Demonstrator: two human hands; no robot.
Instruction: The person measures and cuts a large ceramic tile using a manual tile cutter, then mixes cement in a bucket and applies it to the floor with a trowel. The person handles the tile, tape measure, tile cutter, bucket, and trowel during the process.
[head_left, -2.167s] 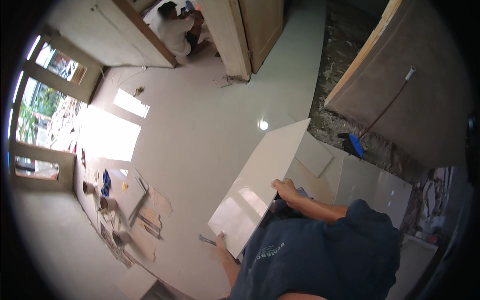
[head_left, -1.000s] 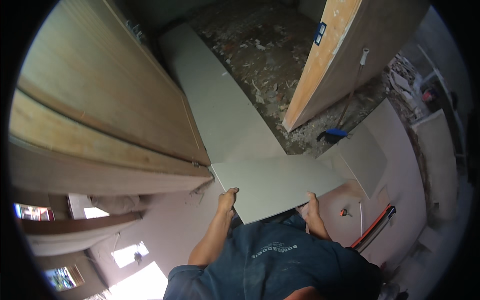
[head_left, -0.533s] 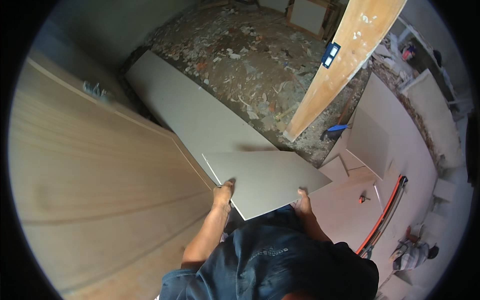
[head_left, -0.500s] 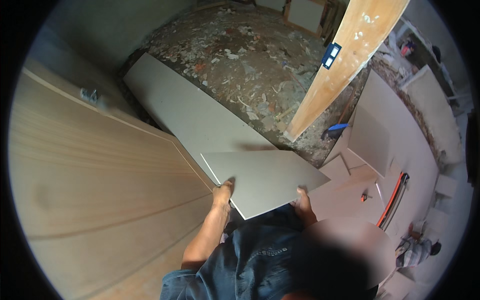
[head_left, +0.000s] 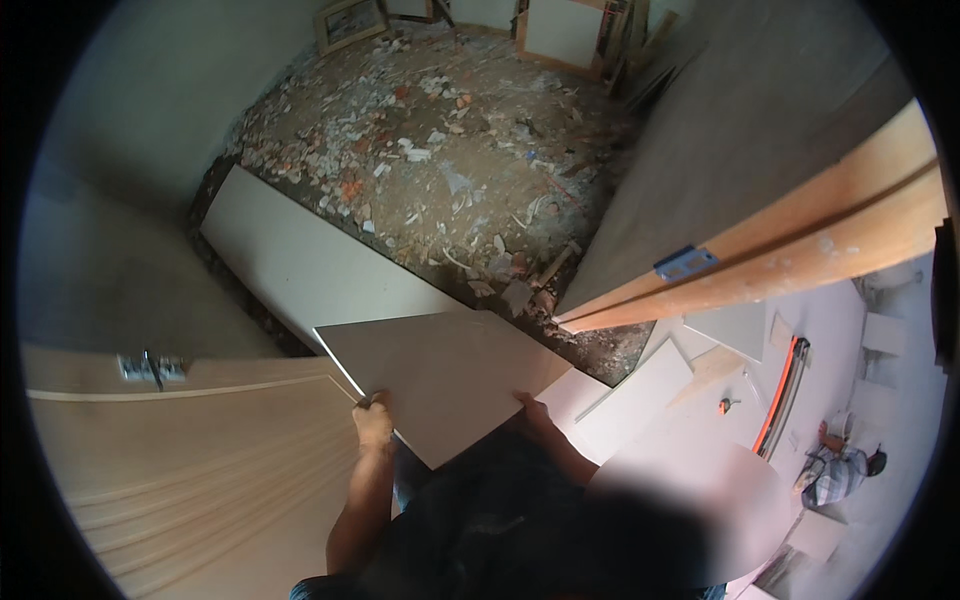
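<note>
Between my hands I hold a large grey floor tile with a thin pale edge, cut to an angled shape. My left hand is closed on its left edge, and the fingers underneath are partly hidden. On the near right edge, my right hand grips it with the thumb on top. The held tile is over the near end of a long pale tile lying on the floor beyond. Whether the two touch, I cannot tell.
A wooden door with a metal lock stands at my left, a wooden door frame at my right. Rubble covers the floor ahead. At right lie a tape measure and a tile cutter; a person crouches beyond.
The view has turned and moved toward the doorway. My hands carry the tile slightly left in the picture, both still gripping it. The door frame now shows farther right.
</note>
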